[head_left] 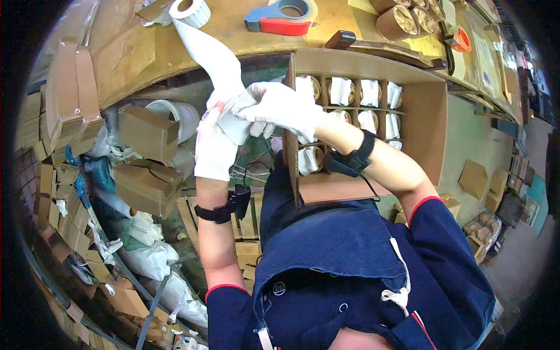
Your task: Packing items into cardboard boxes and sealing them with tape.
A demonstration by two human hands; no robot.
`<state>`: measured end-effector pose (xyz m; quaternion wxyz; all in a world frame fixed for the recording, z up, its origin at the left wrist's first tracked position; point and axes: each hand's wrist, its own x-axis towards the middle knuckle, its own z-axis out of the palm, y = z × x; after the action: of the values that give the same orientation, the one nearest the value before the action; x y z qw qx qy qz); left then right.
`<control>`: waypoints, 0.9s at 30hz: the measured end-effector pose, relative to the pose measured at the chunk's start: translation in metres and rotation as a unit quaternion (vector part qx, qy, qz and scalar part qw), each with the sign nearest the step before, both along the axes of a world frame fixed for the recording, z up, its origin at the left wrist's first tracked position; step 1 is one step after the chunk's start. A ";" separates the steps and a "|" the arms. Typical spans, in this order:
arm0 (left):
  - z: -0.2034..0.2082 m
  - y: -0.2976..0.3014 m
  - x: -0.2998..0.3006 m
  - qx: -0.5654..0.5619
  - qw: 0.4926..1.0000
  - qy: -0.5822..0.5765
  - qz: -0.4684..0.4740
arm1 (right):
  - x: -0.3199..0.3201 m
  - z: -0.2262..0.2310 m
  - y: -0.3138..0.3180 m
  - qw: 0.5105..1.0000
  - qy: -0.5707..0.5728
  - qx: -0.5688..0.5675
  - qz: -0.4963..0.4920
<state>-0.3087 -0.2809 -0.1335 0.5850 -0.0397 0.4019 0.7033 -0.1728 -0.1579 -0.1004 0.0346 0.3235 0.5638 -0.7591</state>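
Note:
A white strip of what looks like labels point(213, 55) runs down from its roll point(191, 13) on the table to my gloved hands. My left hand point(217, 146) is closed on the strip's lower end, a bare fingertip poking out of the white glove. My right hand point(286, 108), also in a white glove, reaches across from the right with fingers curled on the same piece. To the right, an open cardboard box point(423, 125) with dividers holds several round, gold-edged items point(341, 91), each with a folded white paper on top. My right wrist passes over its left wall.
A blue and red tape dispenser point(280, 20) lies on the wooden table point(134, 64). Brown paper-wrapped cylinders point(396, 23) stand at its far right. Left of me are cartons point(149, 186), a white bucket point(184, 119) and plastic bags point(154, 259). An orange tape dispenser point(461, 41) sits far right.

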 end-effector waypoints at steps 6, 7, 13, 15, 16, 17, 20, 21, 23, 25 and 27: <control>0.035 0.007 -0.004 -0.038 0.806 0.590 0.022 | -0.001 0.007 -0.003 0.938 -0.116 0.305 0.114; 0.039 0.009 -0.010 0.047 0.732 0.677 -0.067 | 0.001 0.015 -0.009 0.959 -0.113 0.248 0.071; 0.038 0.022 -0.016 0.120 0.632 0.711 -0.286 | 0.016 0.028 -0.002 0.835 -0.120 0.485 0.230; 0.040 0.020 -0.016 0.119 0.581 0.767 -0.245 | 0.017 0.032 -0.003 0.847 -0.101 0.478 0.209; 0.039 0.019 -0.014 0.120 0.583 0.765 -0.245 | 0.017 0.032 -0.006 0.847 -0.104 0.478 0.210; 0.038 0.017 -0.013 0.115 0.566 0.788 -0.214 | 0.018 0.032 -0.009 0.851 -0.078 0.489 0.176; 0.040 0.016 -0.012 0.105 0.588 0.791 -0.132 | 0.014 0.018 -0.013 0.869 -0.017 0.488 0.081; 0.044 0.014 -0.009 0.049 0.588 0.801 -0.106 | 0.011 0.016 -0.016 0.881 0.016 0.472 0.020; 0.035 0.008 -0.012 -0.030 0.595 0.802 -0.032 | 0.006 0.014 -0.023 0.904 0.029 0.425 -0.023; 0.020 0.000 -0.036 -0.078 0.748 0.658 0.035 | 0.002 0.013 -0.026 0.950 0.076 0.282 -0.108; 0.004 -0.019 -0.065 -0.131 0.812 0.555 0.126 | 0.007 0.018 -0.024 0.939 0.056 0.315 -0.126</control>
<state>-0.3739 -0.2995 -0.1294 0.1578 0.2306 0.7382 0.6141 -0.1654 -0.1821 -0.0828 -0.1968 0.3434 0.7297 -0.5576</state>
